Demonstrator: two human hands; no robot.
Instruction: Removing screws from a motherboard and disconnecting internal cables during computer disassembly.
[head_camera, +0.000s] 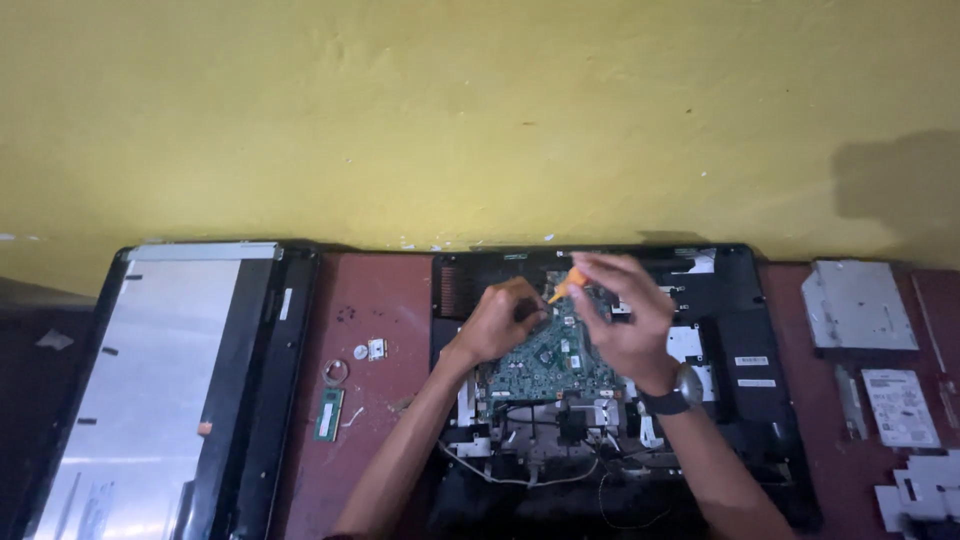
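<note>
Both hands (560, 320) over green circuit board (545, 360), apparently white-labelled.

A large display panel (150, 390) with a pale grey face in a black frame lies flat at far left, two small white rectangular labels (752, 361) sit on the opened black chassis (745, 310), and a white label covers the drive (900, 407) at right.

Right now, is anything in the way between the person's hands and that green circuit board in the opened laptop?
Nothing visible. The left hand and right hand are already over the top edge of the green circuit board, the right pinching a small orange tool. The cables lie below, nearer the person.
</note>
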